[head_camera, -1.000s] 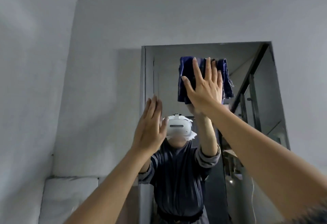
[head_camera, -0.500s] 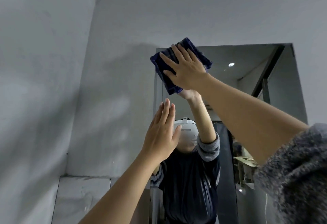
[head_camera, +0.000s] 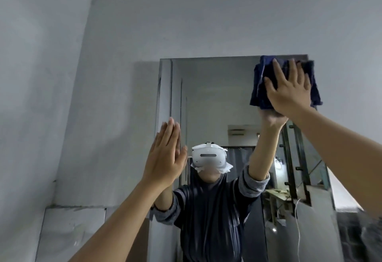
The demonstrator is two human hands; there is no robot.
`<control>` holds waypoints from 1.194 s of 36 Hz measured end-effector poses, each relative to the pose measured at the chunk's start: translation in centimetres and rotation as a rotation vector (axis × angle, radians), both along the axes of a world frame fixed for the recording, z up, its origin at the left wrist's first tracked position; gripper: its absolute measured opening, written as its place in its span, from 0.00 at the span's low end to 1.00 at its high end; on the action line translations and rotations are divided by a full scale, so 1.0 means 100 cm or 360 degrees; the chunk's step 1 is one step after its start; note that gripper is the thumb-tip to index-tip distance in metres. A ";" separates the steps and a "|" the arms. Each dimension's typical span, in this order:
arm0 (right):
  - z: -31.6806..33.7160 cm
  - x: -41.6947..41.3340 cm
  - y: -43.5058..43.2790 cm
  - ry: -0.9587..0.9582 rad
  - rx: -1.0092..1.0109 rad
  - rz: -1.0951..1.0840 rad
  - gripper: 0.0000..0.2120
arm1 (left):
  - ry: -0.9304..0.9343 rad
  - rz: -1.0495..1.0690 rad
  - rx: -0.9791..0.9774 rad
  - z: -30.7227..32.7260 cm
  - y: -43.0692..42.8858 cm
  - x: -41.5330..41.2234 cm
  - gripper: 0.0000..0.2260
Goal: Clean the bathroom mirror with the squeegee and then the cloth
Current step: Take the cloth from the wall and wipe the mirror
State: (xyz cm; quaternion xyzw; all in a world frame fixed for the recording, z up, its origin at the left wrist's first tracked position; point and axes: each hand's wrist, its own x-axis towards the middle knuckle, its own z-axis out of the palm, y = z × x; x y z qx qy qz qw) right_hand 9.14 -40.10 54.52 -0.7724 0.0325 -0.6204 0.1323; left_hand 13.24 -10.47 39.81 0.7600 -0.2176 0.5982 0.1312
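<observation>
The frameless bathroom mirror hangs on the grey wall ahead. My right hand presses a folded dark blue cloth flat against the mirror's top right corner, fingers spread over it. My left hand is raised flat near the mirror's left edge, fingers together and straight, holding nothing. The mirror reflects a person in a dark striped top with a white headset. No squeegee is in view.
A grey plastered wall surrounds the mirror, with a side wall close on the left. A pale tiled panel sits low on the left. The reflection shows a doorway, metal railing and clutter behind me.
My right hand has swept the cloth from the mirror's top left corner across to its top right corner. My left hand has stayed raised near the left edge.
</observation>
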 end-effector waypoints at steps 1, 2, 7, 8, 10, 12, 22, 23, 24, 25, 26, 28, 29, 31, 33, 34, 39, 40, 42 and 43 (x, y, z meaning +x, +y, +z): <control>-0.006 0.001 0.002 -0.0027 0.0083 0.0010 0.27 | 0.0008 0.0001 -0.0015 -0.002 0.000 0.000 0.29; -0.011 0.002 0.005 -0.0054 0.0169 0.0024 0.28 | 0.0016 -0.0001 -0.0026 -0.005 0.000 0.001 0.29; -0.038 0.008 0.045 -0.0162 0.0576 0.0076 0.29 | 0.0081 -0.0049 -0.0048 -0.026 0.001 -0.004 0.29; -0.041 0.008 0.054 -0.0161 0.0620 0.0085 0.29 | 0.0091 -0.0049 -0.0043 -0.031 0.003 -0.004 0.29; -0.045 0.010 0.073 -0.0152 0.0662 0.0103 0.29 | 0.0103 -0.0043 -0.0014 -0.038 0.006 -0.005 0.29; -0.046 0.012 0.091 -0.0146 0.0665 0.0129 0.29 | 0.0110 -0.0031 0.0012 -0.043 0.008 -0.005 0.29; -0.037 0.017 0.168 -0.0051 0.0098 0.0157 0.29 | 0.0162 -0.0013 0.0026 -0.068 0.008 -0.007 0.32; -0.036 0.018 0.175 -0.0039 0.0009 0.0158 0.29 | 0.0160 -0.0006 0.0037 -0.073 0.008 -0.007 0.32; -0.034 0.018 0.182 -0.0025 -0.0088 0.0154 0.29 | 0.0162 -0.0004 0.0042 -0.077 0.009 -0.007 0.32; -0.034 0.018 0.188 -0.0007 -0.0195 0.0148 0.29 | 0.0168 -0.0005 0.0043 -0.082 0.009 -0.007 0.33; -0.033 0.018 0.194 0.0014 -0.0315 0.0144 0.28 | 0.0174 -0.0008 0.0043 -0.086 0.010 -0.007 0.33; -0.034 0.018 0.203 0.0042 -0.0584 0.0140 0.28 | 0.0169 -0.0019 0.0046 -0.091 0.011 -0.007 0.33; -0.036 0.018 0.207 0.0043 -0.0730 0.0131 0.27 | 0.0167 -0.0018 0.0047 -0.092 0.011 -0.007 0.33; -0.040 0.018 0.210 0.0033 -0.1014 0.0089 0.27 | 0.0176 -0.0012 0.0051 -0.093 0.011 -0.007 0.33; -0.043 0.019 0.204 0.0032 -0.1234 0.0047 0.26 | 0.0186 -0.0010 0.0057 -0.092 0.011 -0.007 0.33; -0.043 0.018 0.197 0.0035 -0.1329 0.0039 0.26 | 0.0195 -0.0005 0.0063 -0.092 0.012 -0.007 0.33; -0.044 0.011 0.140 0.0156 -0.1619 -0.0031 0.28 | 0.0192 0.0028 0.0076 -0.092 0.013 -0.006 0.34; -0.046 0.009 0.127 0.0166 -0.1586 -0.0046 0.28 | 0.0194 0.0029 0.0077 -0.092 0.012 -0.006 0.34; -0.050 0.005 0.103 0.0149 -0.1456 -0.0081 0.28 | 0.0191 0.0014 0.0078 -0.092 0.013 -0.006 0.34; -0.052 0.003 0.091 0.0136 -0.1374 -0.0097 0.28 | 0.0187 0.0008 0.0076 -0.092 0.013 -0.006 0.35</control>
